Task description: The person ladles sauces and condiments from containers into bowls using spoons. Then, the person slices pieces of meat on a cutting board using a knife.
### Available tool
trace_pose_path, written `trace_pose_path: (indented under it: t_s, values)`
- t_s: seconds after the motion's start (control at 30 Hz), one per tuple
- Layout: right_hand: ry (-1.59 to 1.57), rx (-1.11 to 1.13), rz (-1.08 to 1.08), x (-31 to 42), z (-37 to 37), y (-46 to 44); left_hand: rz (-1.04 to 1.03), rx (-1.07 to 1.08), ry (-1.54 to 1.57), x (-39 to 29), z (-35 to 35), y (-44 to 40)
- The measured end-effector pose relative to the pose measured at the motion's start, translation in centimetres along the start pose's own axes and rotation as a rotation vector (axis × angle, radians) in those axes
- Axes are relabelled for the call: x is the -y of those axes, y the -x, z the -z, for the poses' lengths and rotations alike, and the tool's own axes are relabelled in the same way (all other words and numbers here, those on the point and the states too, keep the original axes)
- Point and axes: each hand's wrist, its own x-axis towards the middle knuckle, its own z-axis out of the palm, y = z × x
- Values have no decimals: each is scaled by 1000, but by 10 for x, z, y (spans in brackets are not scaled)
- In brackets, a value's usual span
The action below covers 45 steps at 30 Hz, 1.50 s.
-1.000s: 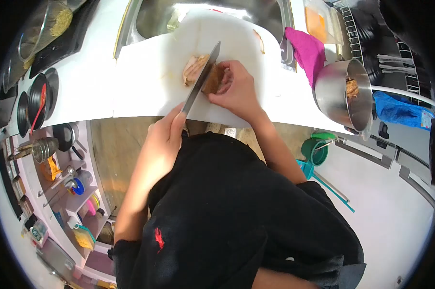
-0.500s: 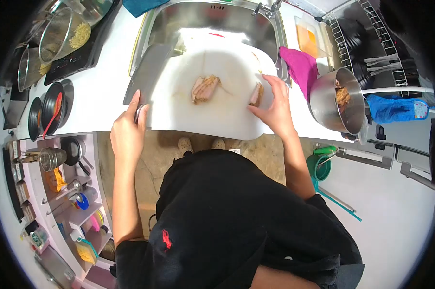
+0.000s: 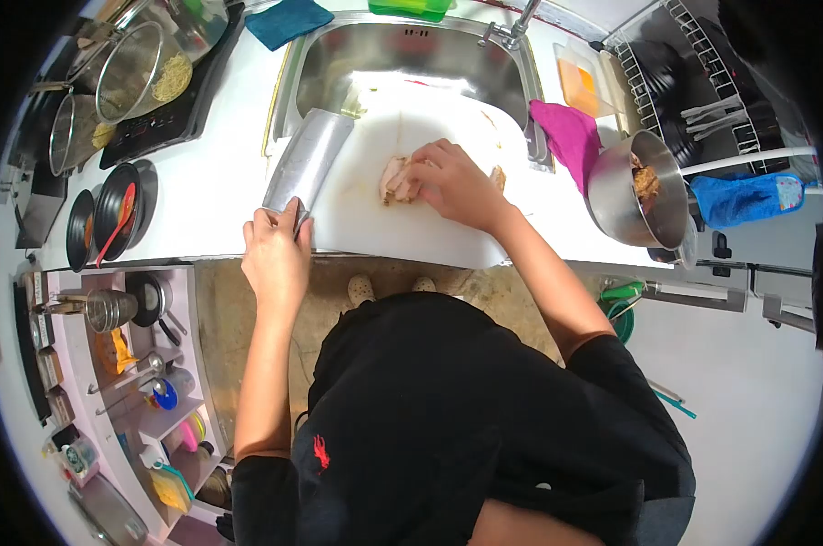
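My left hand (image 3: pixel 275 253) is closed round the handle of a cleaver (image 3: pixel 311 156). Its broad blade points away from me over the left side of a white cutting board (image 3: pixel 366 229). In the board's middle lies a piece of meat (image 3: pixel 393 180), pale with browned edges. My right hand (image 3: pixel 459 186) reaches in from the right, its fingers curled onto this meat and partly covering it. A smaller piece of meat (image 3: pixel 498 177) rests further right, half hidden behind my right wrist.
Behind the board is a steel sink (image 3: pixel 384 55) with a faucet (image 3: pixel 512 35). A steel pot (image 3: pixel 639 196) with browned meat stands at the right, by a magenta cloth (image 3: pixel 566 136). Black dishes (image 3: pixel 116 205) and strainers (image 3: pixel 125 77) stand on the left.
My right hand has moved left from the small piece onto the larger meat. The cleaver has shifted right and turned, its blade now catching light. The camera view has shifted slightly.
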Motion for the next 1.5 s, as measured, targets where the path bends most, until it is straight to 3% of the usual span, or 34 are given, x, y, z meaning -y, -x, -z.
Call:
trace_pose_path:
  t_s: [0.13, 0.23, 0.33, 0.53, 0.63, 0.73, 0.9, 1.03, 1.23, 1.33, 1.5]
  values:
    - [-9, -54, 31, 0, -6, 6, -144, -77, 154, -22, -1, -11]
    - [14, -93, 30, -1, -5, 2, -105, 142, 665, -49, -16, -26]
    - [83, -87, 59, -6, -4, -2, -3, 348, 659, -78, -29, -40]
    - [142, 79, 35, -7, 9, -3, -218, 312, 512, -82, -44, -40]
    - [38, 64, 34, -5, 17, 4, -193, 436, 805, -83, -35, -40]
    - [-158, -52, 2, 1, 29, 12, -19, 430, 973, -80, -26, -46]
    - [-450, -129, -433, -12, 57, 21, -80, 292, 862, -70, -43, -46]
    - [-292, 8, -516, -60, 47, 15, -233, 205, 695, -88, -48, -45]
    - [-420, -33, -574, -77, 37, 4, -281, 206, 638, -123, -65, -65]
    - [-505, -56, -582, -89, 33, 6, -346, -87, 614, -138, -77, -88]
    - [-359, -159, -431, -105, 28, 11, -497, 194, 619, -142, -99, -123]
